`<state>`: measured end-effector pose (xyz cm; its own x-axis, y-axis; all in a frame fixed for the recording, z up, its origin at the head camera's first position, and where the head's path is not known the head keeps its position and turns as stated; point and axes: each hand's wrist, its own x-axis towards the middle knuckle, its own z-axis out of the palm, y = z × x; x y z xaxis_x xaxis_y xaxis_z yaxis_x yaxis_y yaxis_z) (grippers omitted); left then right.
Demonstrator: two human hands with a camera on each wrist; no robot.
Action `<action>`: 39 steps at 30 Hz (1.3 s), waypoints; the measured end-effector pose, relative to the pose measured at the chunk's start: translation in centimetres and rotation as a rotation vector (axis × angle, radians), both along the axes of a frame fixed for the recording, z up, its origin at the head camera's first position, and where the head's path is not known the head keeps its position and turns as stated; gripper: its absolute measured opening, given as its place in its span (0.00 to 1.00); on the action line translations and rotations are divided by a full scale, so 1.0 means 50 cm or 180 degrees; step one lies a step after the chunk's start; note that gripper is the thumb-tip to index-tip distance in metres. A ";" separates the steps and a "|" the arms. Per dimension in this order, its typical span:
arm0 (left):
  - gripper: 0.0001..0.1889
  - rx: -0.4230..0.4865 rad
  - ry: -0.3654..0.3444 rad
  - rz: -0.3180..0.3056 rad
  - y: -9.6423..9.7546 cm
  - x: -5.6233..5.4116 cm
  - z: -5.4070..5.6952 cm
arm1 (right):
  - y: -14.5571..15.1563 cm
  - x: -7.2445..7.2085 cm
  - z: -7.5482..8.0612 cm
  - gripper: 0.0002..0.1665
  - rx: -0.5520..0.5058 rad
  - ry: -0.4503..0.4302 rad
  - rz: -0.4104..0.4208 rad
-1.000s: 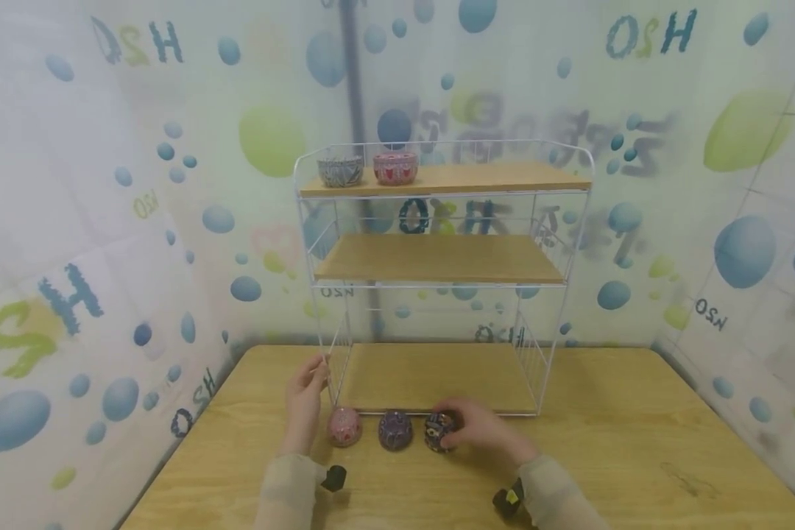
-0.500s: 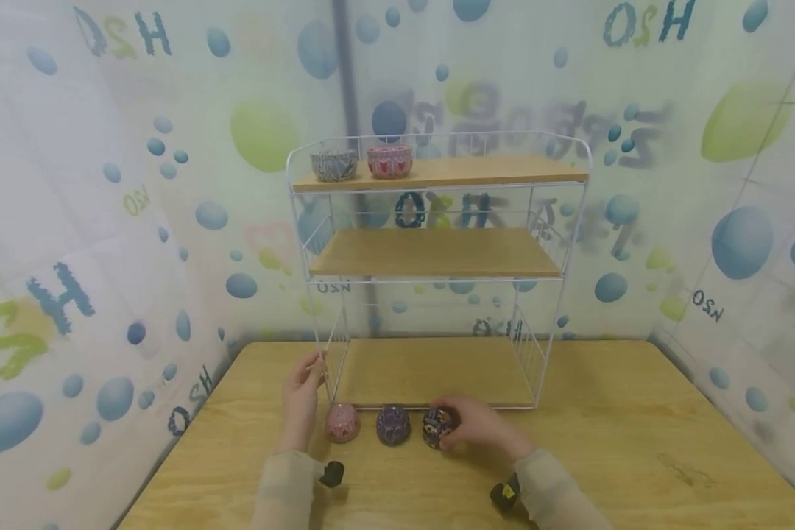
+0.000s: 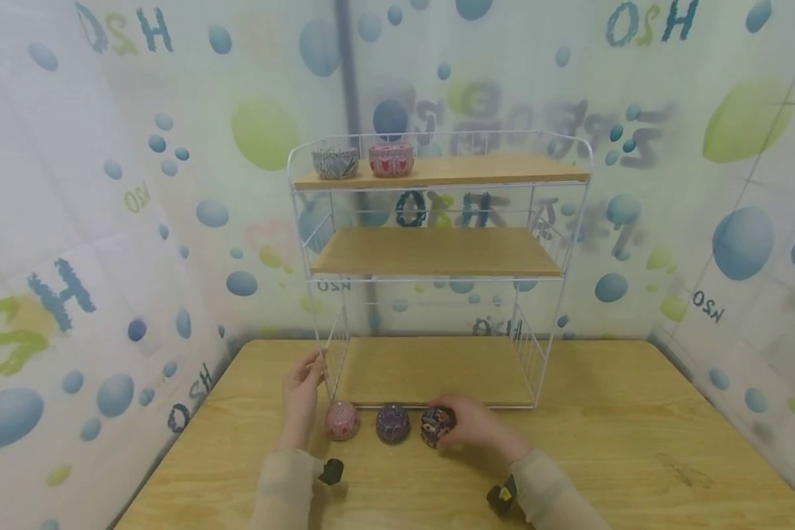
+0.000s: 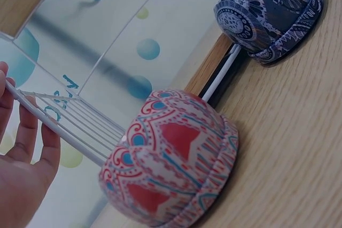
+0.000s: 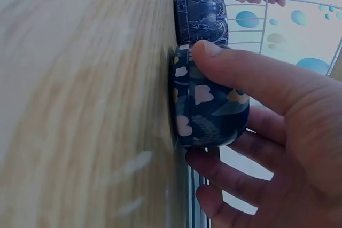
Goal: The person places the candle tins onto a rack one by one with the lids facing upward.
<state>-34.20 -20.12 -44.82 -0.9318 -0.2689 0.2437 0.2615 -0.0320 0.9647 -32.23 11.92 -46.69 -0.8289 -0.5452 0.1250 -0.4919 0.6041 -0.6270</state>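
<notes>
On the table in front of a white wire shelf rack (image 3: 430, 278), three small patterned tins sit in a row with their rounded ends up. My right hand (image 3: 477, 425) grips the dark floral tin (image 5: 211, 100), thumb on the near side and fingers around the far side. Beside it is the purple-blue tin (image 3: 393, 424), with a pink-and-red tin (image 4: 171, 158) at the row's left end. At the rack's front left corner, my left hand (image 3: 305, 375) holds the white wire upright, its fingers curled around the wire in the left wrist view.
Wooden boards form the rack's three levels. A grey patterned tin (image 3: 336, 163) and a red-and-pink tin (image 3: 391, 160) stand on the left of the top board (image 3: 497, 171). Curtains with bubble prints (image 3: 265, 132) hang close behind the table (image 3: 636, 419) and at its sides.
The head view has tilted slightly, so the scene sits a little higher. My right wrist has shifted slightly left while the hand stays on the floral tin. My left hand keeps its hold.
</notes>
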 end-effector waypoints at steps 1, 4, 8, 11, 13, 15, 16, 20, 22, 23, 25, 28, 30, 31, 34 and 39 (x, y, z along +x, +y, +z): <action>0.16 -0.0016 -0.0002 0.0000 0.000 0.001 0.001 | 0.000 0.000 0.000 0.43 -0.0013 0.0001 0.0001; 0.16 -0.0040 0.0044 0.0012 0.000 0.002 0.002 | 0.002 -0.002 0.000 0.42 -0.0062 0.0027 0.0018; 0.16 -0.0081 0.0116 0.0063 0.003 0.004 0.002 | 0.007 -0.003 0.007 0.41 -0.0159 0.0069 0.0045; 0.17 -0.0116 0.0131 0.0097 0.004 0.004 -0.001 | 0.010 -0.003 0.016 0.41 -0.0226 0.0062 0.0047; 0.16 -0.0095 0.0141 0.0101 0.004 0.003 -0.002 | 0.012 -0.003 0.022 0.42 -0.0252 0.0064 0.0041; 0.16 -0.0084 0.0133 0.0095 0.004 0.002 -0.004 | 0.013 -0.004 0.026 0.43 -0.0271 0.0072 0.0022; 0.15 -0.0072 0.0123 0.0097 0.004 0.002 -0.004 | 0.014 -0.004 0.029 0.43 -0.0281 0.0082 0.0016; 0.15 -0.0046 0.0097 0.0083 0.003 0.002 -0.004 | 0.015 -0.004 0.037 0.44 -0.0323 0.0104 -0.0010; 0.14 -0.0035 0.0095 0.0085 0.003 0.002 -0.005 | 0.015 -0.005 0.040 0.44 -0.0377 0.0095 -0.0017; 0.14 -0.0030 0.0083 0.0075 0.004 0.008 0.002 | 0.015 -0.005 0.041 0.44 -0.0388 0.0090 -0.0022; 0.13 0.0005 0.0036 0.0064 0.006 0.015 0.012 | 0.015 -0.006 0.045 0.45 -0.0446 0.0068 -0.0029; 0.14 0.0067 0.0000 0.0037 0.005 0.018 0.014 | 0.016 -0.005 0.050 0.45 -0.0535 0.0011 -0.0040; 0.15 0.0068 -0.0012 0.0046 0.002 0.014 0.006 | 0.018 -0.004 0.053 0.45 -0.0630 -0.0055 -0.0054; 0.16 0.0057 0.0001 0.0057 0.001 0.011 0.000 | 0.019 -0.004 0.054 0.45 -0.0674 -0.0087 -0.0074; 0.17 -0.0051 0.0062 0.0104 0.002 0.007 -0.007 | 0.021 -0.007 0.053 0.44 -0.0793 -0.0105 -0.0150; 0.17 -0.0106 0.0179 0.0135 0.004 0.004 -0.005 | 0.027 -0.012 0.052 0.45 -0.0913 0.0053 -0.0198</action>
